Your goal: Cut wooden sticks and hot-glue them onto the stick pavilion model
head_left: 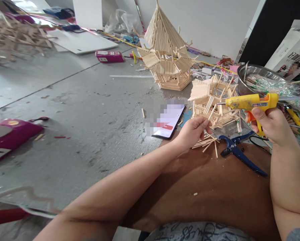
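Note:
My right hand (270,125) is wrapped round the handle of a yellow hot glue gun (245,101). Its nozzle points left, over a partly built structure of thin wooden sticks (201,91). Fingers pinched, my left hand (194,130) holds a short wooden stick (212,113) just below and left of the nozzle, in front of the structure. Whether that stick touches the structure I cannot tell. Loose cut sticks (207,141) lie beneath my left hand on a brown board (190,180). Blue-handled cutters (240,154) rest there, below the glue gun.
Behind stands a stick pagoda (165,68) with a pointed roof. A phone (168,120) lies left of the smaller structure. A metal bowl (242,78) with wrapped sticks is at right. Purple power strips (16,139) and a white board (82,42) lie on the grey surface.

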The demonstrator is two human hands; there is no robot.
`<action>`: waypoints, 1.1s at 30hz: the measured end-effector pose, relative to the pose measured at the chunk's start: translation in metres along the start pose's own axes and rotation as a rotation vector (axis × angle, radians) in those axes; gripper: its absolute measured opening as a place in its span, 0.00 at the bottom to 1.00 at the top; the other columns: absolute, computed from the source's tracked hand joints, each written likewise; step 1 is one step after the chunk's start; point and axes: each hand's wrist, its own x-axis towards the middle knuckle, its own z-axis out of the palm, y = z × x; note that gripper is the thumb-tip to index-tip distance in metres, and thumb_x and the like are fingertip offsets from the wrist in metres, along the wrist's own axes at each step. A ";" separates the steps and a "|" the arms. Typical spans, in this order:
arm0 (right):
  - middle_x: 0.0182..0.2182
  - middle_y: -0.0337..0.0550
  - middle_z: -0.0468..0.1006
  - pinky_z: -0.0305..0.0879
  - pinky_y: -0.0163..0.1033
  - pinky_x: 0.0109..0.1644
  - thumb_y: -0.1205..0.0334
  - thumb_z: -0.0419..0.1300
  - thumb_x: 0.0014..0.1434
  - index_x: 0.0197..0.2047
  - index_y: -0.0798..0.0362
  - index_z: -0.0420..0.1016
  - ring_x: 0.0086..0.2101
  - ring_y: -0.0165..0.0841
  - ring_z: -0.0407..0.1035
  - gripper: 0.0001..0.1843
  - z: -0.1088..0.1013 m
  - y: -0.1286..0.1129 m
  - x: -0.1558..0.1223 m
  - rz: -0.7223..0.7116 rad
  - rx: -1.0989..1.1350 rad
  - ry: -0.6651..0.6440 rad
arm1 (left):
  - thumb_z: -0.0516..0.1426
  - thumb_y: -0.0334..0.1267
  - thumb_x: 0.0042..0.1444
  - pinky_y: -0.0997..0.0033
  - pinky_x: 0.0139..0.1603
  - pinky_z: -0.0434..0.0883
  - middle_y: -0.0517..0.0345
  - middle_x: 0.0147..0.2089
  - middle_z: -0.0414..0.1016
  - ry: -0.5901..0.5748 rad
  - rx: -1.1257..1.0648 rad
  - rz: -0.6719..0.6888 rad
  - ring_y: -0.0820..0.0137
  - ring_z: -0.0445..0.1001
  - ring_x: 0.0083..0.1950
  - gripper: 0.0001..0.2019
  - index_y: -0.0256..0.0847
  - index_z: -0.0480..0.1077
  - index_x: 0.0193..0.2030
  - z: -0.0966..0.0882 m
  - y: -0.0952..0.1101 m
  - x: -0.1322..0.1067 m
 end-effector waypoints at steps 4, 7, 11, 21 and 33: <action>0.20 0.37 0.67 0.51 0.32 0.16 0.47 0.54 0.53 0.23 0.53 0.66 0.15 0.21 0.57 0.18 0.000 -0.002 -0.001 0.029 -0.001 -0.008 | 0.48 0.41 0.55 0.82 0.16 0.57 0.61 0.24 0.69 -0.004 0.009 -0.001 0.82 0.60 0.16 0.11 0.37 0.65 0.30 0.000 0.000 0.000; 0.20 0.37 0.67 0.51 0.32 0.17 0.48 0.54 0.53 0.23 0.54 0.65 0.15 0.21 0.57 0.18 0.000 -0.003 -0.002 0.036 -0.010 -0.010 | 0.48 0.40 0.55 0.82 0.16 0.57 0.61 0.23 0.69 -0.013 0.009 -0.003 0.83 0.60 0.16 0.11 0.37 0.65 0.29 -0.001 0.001 0.000; 0.19 0.37 0.66 0.52 0.32 0.16 0.48 0.54 0.53 0.24 0.54 0.65 0.15 0.21 0.56 0.18 -0.001 -0.003 -0.002 0.023 -0.019 -0.004 | 0.48 0.40 0.56 0.82 0.16 0.57 0.61 0.23 0.69 -0.015 0.016 -0.006 0.83 0.59 0.16 0.10 0.37 0.65 0.30 -0.001 0.002 0.000; 0.17 0.36 0.63 0.51 0.32 0.17 0.48 0.55 0.53 0.23 0.54 0.64 0.15 0.21 0.56 0.18 -0.002 -0.003 -0.002 0.034 -0.011 -0.008 | 0.47 0.39 0.56 0.82 0.16 0.57 0.61 0.24 0.69 -0.015 0.013 -0.003 0.83 0.60 0.16 0.10 0.37 0.64 0.29 -0.002 0.003 0.000; 0.19 0.36 0.67 0.53 0.33 0.16 0.45 0.55 0.51 0.25 0.51 0.65 0.14 0.23 0.57 0.17 0.002 0.003 0.000 -0.011 -0.106 0.008 | 0.49 0.40 0.55 0.82 0.16 0.57 0.61 0.23 0.69 0.025 -0.020 0.001 0.83 0.60 0.16 0.10 0.37 0.64 0.29 -0.002 0.005 -0.001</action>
